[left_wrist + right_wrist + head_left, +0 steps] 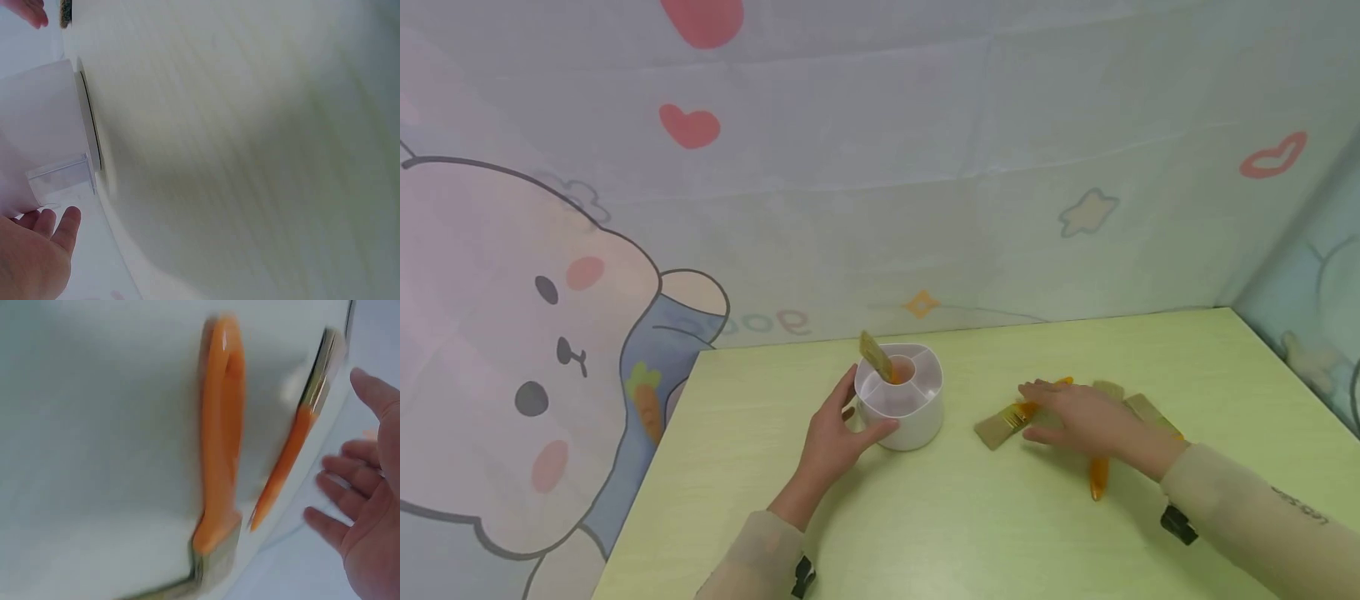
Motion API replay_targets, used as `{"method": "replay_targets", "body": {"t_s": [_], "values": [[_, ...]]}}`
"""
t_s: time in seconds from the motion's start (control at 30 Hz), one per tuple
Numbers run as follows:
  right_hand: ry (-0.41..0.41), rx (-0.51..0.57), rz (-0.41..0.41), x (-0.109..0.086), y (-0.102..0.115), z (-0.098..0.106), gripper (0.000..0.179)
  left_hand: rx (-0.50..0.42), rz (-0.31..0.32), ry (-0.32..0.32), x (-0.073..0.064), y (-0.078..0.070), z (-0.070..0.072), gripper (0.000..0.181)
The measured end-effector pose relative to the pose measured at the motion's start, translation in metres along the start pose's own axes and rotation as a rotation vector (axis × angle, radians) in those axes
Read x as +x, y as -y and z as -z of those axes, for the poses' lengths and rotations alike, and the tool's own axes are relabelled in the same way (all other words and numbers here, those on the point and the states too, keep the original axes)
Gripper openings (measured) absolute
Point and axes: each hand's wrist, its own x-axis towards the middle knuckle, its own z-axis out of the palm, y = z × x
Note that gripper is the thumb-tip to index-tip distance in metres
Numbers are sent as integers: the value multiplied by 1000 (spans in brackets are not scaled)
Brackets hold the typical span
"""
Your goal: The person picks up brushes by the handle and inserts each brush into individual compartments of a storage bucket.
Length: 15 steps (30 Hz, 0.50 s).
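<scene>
A white round divided brush holder (917,425) stands on the table, with one paintbrush (875,354) leaning bristles-up in its middle compartment. My left hand (835,442) holds the holder from the left, thumb across the front and fingers around the far side. To the right, my right hand (1086,417) hovers over loose paintbrushes with its fingers spread. Nearest its fingertips lies an orange-handled paintbrush (1000,427), bristles toward the holder. A second paintbrush (1099,479) lies partly hidden beneath the hand, its handle pointing at me. Beside the wrist is a third paintbrush (1150,412), partly covered.
The pale yellow-green table (970,533) runs back to a cloth backdrop (880,208) printed with hearts, a star and a bear. Another cloth hangs along the right edge. Black straps show under both sleeves.
</scene>
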Motion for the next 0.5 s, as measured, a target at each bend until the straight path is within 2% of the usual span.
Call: {"method": "replay_targets", "body": {"t_s": [0.17, 0.3, 0.5], "values": [[-4, 21, 39, 0, -15, 14, 81, 3, 5, -3, 0, 0, 0, 98], [8, 44, 70, 4, -25, 18, 90, 1, 3, 0, 0, 0, 0, 97], [40, 94, 87, 10, -36, 8, 79, 7, 13, -2, 0, 0, 0, 98]]}}
